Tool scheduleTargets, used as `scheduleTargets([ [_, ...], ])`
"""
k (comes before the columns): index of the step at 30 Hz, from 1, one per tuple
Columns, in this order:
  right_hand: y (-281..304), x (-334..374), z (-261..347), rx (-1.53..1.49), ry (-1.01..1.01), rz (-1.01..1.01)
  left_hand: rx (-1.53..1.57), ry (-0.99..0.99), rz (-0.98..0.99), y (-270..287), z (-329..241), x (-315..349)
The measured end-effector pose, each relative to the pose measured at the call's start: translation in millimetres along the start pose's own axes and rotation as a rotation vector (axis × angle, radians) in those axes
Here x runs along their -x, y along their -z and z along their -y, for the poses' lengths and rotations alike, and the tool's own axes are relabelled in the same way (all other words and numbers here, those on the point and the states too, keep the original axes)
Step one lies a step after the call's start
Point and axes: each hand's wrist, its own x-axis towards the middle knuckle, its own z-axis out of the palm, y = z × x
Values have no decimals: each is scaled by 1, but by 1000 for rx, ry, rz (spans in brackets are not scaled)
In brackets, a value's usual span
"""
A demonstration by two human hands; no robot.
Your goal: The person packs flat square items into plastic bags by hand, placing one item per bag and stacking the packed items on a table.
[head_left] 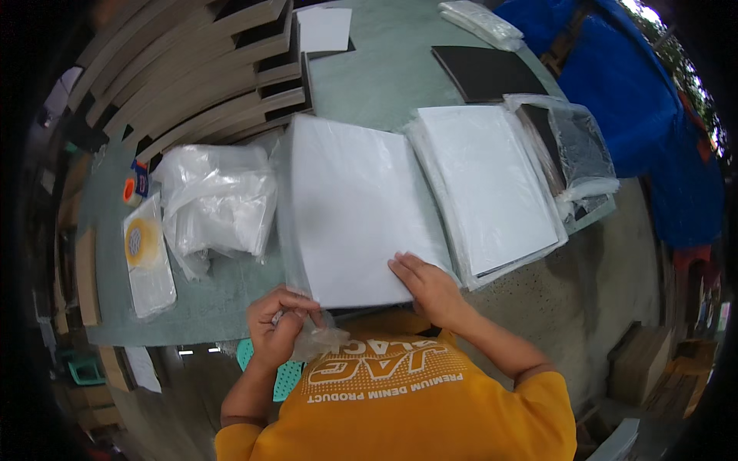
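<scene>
A white sheet stack (354,215) lies at the table's near edge in a clear plastic bag (315,342), whose loose end hangs toward my shirt. My left hand (277,323) is closed on that crumpled bag end by the stack's lower left corner. My right hand (432,290) rests on the lower right of the white top sheet, its fingers stretched out and holding nothing. To the right lies a pile of wrapped white sheets (488,188). Left of the stack is a heap of empty clear bags (219,203).
Tall stacks of grey and black boards (207,77) fill the far left. A tape roll (142,242) sits on a plastic-wrapped pack beside an orange-and-blue tape dispenser (137,184). A dark board (488,74) and a half-filled clear bag (576,150) lie at the right, near a blue tarp (630,100).
</scene>
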Motion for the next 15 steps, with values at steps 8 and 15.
scheduleTargets([
  [8, 109, 27, -86, -736, -566, -1118, -73, 62, -212, -32, -15, -39],
  [15, 134, 93, -122, -970, -643, -851, -952, -542, -180, -41, -27, -88],
])
